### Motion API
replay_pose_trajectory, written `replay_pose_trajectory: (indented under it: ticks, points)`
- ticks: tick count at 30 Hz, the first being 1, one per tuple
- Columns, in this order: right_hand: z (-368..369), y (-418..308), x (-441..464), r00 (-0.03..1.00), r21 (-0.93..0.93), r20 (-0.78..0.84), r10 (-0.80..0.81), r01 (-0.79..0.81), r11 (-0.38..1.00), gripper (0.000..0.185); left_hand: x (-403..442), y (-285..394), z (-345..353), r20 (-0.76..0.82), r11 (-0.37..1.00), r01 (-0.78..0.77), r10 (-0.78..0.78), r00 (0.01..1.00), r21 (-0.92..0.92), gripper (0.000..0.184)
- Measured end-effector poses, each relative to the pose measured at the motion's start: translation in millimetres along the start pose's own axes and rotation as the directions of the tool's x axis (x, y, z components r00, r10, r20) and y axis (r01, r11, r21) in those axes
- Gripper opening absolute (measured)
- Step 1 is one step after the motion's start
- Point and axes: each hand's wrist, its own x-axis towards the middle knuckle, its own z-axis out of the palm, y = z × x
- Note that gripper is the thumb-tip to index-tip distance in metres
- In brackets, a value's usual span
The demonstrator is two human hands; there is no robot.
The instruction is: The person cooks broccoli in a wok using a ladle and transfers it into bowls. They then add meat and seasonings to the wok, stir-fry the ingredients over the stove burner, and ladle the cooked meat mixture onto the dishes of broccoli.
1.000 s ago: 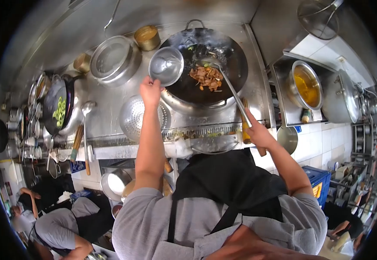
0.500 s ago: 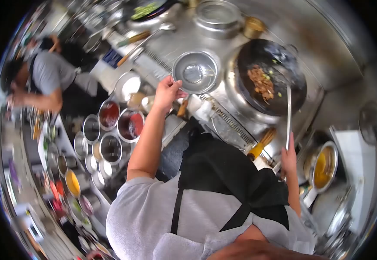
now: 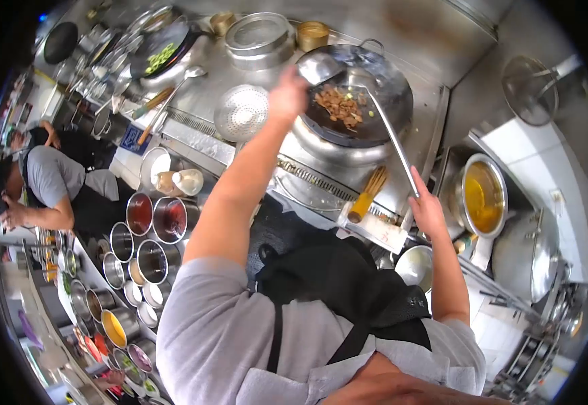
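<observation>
Browned meat slices (image 3: 338, 106) lie heaped on the near-left side of a dark wok (image 3: 395, 104), probably gathered there because the metal curves. From the left, a co-worker (image 3: 58, 179) in grey stands beyond a cluster of metal pots (image 3: 139, 214). Farther up, green pieces (image 3: 162, 59) sit in another pan. A perforated strainer (image 3: 242, 113) rests on the steel counter, seemingly parked within reach. Next, the person's left hand (image 3: 288, 96), motion-blurred, appears closed on the edge of a metal bowl (image 3: 319, 68) above the wok's left rim; the finger positions cannot be told. Inside the wok is the head of a long-handled ladle (image 3: 392, 139); its length likely spares the hand from heat. A yellow-handled brush (image 3: 368, 194) lies in front. The right hand (image 3: 429, 210) has its fingers wrapped round the ladle's lower handle, with no visible gap. Farthest right sits a bowl of yellow liquid (image 3: 482, 197).
</observation>
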Motion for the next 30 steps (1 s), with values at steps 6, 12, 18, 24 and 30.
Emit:
replay_pose_trajectory:
  ticks: [6,12,18,24,30]
  points:
    - [7.9,-68.3,-55.2,0.968,0.202,-0.033,0.249,-0.238,0.95,0.081,-16.8,-41.4,10.2,-0.209,0.955,0.246,-0.278,0.938,-0.169,0.019]
    - [55.4,-133.7,-99.6,0.986,0.796,0.163,-0.024,-0.117,0.594,0.066,-185.3,-117.8,-152.7,-0.119,0.817,0.423,-0.501,0.857,-0.392,0.019]
    - [113.4,-277.1,-97.8,0.716,0.706,0.637,-0.287,-0.391,0.591,0.073,-462.0,-168.7,-327.3,0.21,0.386,0.65,-0.734,0.646,-0.655,0.028]
    - [183.5,-368.0,-65.7,0.421,0.434,0.866,-0.271,-0.362,0.825,0.08,-711.2,-113.6,-454.3,-0.065,0.333,0.798,-0.935,0.35,-0.501,0.034]
    - [203.0,-397.5,-59.7,0.488,0.285,0.849,-0.205,-0.095,0.954,0.077,-925.9,-1.0,-453.3,-0.11,-0.162,0.632,-0.923,-0.368,-0.758,0.023]
